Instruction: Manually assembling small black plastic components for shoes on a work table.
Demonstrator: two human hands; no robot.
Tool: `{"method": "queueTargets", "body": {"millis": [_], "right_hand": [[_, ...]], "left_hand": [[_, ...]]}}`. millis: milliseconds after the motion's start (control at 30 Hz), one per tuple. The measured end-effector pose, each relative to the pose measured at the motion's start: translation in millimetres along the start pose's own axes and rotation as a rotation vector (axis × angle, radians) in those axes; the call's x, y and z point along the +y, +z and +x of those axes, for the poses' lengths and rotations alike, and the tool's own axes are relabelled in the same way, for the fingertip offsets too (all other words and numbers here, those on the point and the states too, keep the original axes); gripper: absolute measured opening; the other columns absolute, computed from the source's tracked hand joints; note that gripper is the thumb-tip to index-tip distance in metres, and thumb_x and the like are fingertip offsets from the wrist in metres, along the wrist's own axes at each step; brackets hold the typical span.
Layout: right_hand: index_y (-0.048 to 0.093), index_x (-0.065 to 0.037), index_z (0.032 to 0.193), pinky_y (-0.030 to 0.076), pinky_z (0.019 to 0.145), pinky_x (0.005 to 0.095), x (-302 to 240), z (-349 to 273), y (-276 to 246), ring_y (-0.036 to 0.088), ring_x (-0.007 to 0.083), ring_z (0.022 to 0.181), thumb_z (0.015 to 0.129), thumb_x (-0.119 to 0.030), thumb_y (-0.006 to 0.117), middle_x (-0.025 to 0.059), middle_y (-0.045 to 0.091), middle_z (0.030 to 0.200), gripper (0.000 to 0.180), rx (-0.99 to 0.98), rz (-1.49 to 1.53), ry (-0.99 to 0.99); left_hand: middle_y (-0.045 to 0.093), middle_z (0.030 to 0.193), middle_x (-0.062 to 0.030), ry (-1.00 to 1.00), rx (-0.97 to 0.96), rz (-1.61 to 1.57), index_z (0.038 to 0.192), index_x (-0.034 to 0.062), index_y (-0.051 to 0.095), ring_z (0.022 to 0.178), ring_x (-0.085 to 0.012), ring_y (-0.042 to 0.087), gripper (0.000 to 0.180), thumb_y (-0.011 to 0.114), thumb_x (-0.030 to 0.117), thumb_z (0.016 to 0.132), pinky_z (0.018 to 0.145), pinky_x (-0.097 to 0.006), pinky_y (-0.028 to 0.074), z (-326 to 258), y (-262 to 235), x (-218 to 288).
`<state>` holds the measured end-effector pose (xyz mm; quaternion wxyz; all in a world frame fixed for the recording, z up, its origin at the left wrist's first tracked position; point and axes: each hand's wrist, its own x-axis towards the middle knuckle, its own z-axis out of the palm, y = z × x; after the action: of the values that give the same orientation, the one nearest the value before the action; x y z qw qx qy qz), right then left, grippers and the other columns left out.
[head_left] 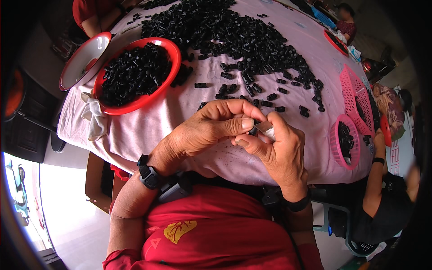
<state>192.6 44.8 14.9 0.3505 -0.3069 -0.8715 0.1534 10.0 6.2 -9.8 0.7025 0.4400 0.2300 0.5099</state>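
Both my hands meet in front of me, just above the near part of the pink-covered table (148, 130). Between the thumb and fingers of my left hand (207, 121) is a small black plastic part (253, 131), mostly hidden by the fingertips. My right hand (283, 150) is closed on a small flat greyish piece with a white wrapped end (268, 132), whose exact kind I cannot make out. Its edge is close against the black part. Just beyond my fingers lie several loose black plastic parts (271, 96), and behind them spreads a large heap of the same (225, 31).
At left stand a red basin (176, 56) full of black parts, a red-rimmed white bowl (67, 78) and a white cloth (93, 114). Pink baskets (355, 155) are at right. Other people sit around the table, one in black (382, 216) at right.
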Motion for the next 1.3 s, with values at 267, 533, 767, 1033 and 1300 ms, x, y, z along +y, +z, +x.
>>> {"method": "queueTargets", "body": {"millis": [267, 533, 767, 1033, 1300], "right_hand": [[0.052, -0.005, 0.074, 0.048, 0.045, 0.0347, 2, -1, 3, 0.062, 0.0269, 0.051, 0.072, -0.052, 0.077, 0.0099, 0.060, 0.061, 0.052, -0.007, 0.036, 0.022], [0.052, -0.006, 0.074, 0.047, 0.045, 0.0347, 3, -2, 3, 0.061, 0.0265, 0.049, 0.073, -0.053, 0.076, 0.0090, 0.059, 0.059, 0.052, 0.000, 0.037, 0.005], [0.053, -0.006, 0.075, 0.047, 0.045, 0.0336, 4, -2, 2, 0.061, 0.0260, 0.049, 0.073, -0.052, 0.075, 0.0082, 0.059, 0.058, 0.051, -0.042, 0.027, 0.016], [0.054, -0.005, 0.085, 0.047, 0.046, 0.0300, -3, -2, -1, 0.059, 0.0190, 0.049, 0.073, -0.039, 0.081, 0.0057, 0.059, 0.061, 0.044, 0.048, 0.163, -0.022], [0.054, -0.002, 0.090, 0.043, 0.049, 0.0198, -12, 2, -1, 0.058, 0.0032, 0.057, 0.087, -0.014, 0.070, 0.0049, 0.066, 0.069, 0.020, -0.044, 0.583, 0.118]], "left_hand": [[0.062, 0.103, -0.0040, 0.015, 0.002, -0.025, 0.112, 0.0009, 0.058, 0.090, -0.0085, 0.057, 0.025, 0.060, 0.018, 0.093, 0.078, -0.023, 0.047, 0, -1, -3], [0.062, 0.100, -0.0032, 0.012, -0.009, -0.041, 0.112, 0.0008, 0.058, 0.086, -0.0075, 0.057, 0.025, 0.060, 0.018, 0.093, 0.076, -0.022, 0.047, 1, -1, -3], [0.062, 0.100, -0.0026, 0.024, 0.010, 0.003, 0.112, 0.0012, 0.058, 0.086, -0.0075, 0.057, 0.024, 0.060, 0.017, 0.094, 0.076, -0.022, 0.047, 1, -4, -6], [0.061, 0.095, -0.0009, 0.012, 0.039, -0.010, 0.111, 0.0011, 0.058, 0.081, -0.0067, 0.055, 0.025, 0.061, 0.019, 0.093, 0.072, -0.021, 0.045, -1, -2, 0], [0.059, 0.087, 0.0006, 0.027, 0.047, -0.082, 0.112, -0.0002, 0.057, 0.070, -0.0050, 0.050, 0.026, 0.063, 0.015, 0.091, 0.064, -0.019, 0.041, -1, -4, 2]]}}
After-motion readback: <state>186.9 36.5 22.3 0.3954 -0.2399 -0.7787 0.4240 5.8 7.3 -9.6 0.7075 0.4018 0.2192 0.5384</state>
